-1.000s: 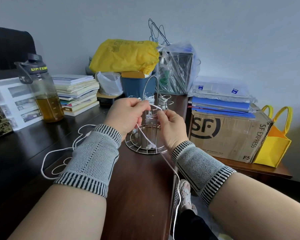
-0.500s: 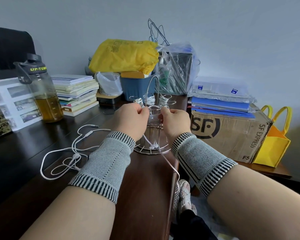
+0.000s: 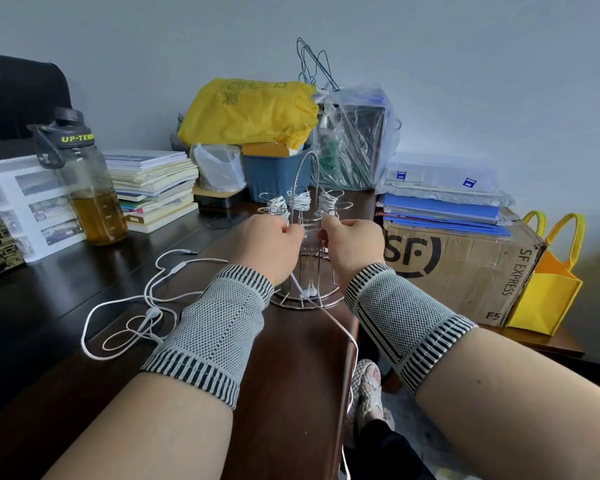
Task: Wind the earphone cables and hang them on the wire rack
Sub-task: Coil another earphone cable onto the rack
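We pinch the white earphone cable [image 3: 329, 318] with left hand [image 3: 269, 247] and right hand [image 3: 352, 245], fingers curled, looping it onto the wire rack [image 3: 305, 199].

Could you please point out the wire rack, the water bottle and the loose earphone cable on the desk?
Wire rack [image 3: 305, 301]: head view, base ring.
Water bottle [image 3: 96, 213]: head view, amber-filled body.
Loose earphone cable [image 3: 118, 301]: head view, outer loop.

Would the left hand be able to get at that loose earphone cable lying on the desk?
Probably yes: the loose earphone cable lies beside the left hand's wrist with nothing over it, though that hand is busy at the wire rack.
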`<action>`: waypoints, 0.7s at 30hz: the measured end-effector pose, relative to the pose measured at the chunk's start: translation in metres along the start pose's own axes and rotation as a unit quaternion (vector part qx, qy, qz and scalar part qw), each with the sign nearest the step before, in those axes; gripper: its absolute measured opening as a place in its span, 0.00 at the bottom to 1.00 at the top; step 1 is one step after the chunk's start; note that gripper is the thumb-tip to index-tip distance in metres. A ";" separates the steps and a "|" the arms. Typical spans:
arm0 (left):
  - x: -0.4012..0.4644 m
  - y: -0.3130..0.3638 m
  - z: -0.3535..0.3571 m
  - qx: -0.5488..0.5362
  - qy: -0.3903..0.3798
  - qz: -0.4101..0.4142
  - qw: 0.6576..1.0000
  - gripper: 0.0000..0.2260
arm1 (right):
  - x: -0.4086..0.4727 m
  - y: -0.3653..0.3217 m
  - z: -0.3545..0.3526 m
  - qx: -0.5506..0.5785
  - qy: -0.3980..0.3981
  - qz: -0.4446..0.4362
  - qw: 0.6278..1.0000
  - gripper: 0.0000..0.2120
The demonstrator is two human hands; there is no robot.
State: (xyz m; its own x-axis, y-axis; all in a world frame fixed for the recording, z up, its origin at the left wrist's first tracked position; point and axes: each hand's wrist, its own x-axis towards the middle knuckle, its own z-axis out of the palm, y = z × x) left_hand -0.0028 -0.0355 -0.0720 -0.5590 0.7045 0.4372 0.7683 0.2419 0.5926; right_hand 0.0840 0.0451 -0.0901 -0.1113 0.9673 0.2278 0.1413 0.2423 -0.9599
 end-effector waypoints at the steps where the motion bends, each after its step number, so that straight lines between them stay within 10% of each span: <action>1: 0.000 -0.001 0.000 -0.005 -0.009 -0.001 1.000 0.17 | 0.000 0.001 0.000 0.004 -0.001 -0.001 1.000 0.19; 9: 0.000 -0.003 -0.015 -0.047 -0.122 0.007 0.991 0.16 | -0.012 0.014 -0.012 0.038 0.005 -0.082 0.996 0.06; 21: 0.000 -0.003 -0.019 0.039 -0.217 0.101 0.970 0.10 | -0.030 0.035 -0.011 -0.055 -0.067 -0.314 0.945 0.17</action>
State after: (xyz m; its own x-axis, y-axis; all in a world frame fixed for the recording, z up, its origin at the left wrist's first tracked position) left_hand -0.0111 -0.0489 -0.0607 -0.2233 0.9534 0.2028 0.8794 0.1073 0.4638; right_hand 0.1033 0.0257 -0.1286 -0.3306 0.6134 0.7173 0.1066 0.7794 -0.6174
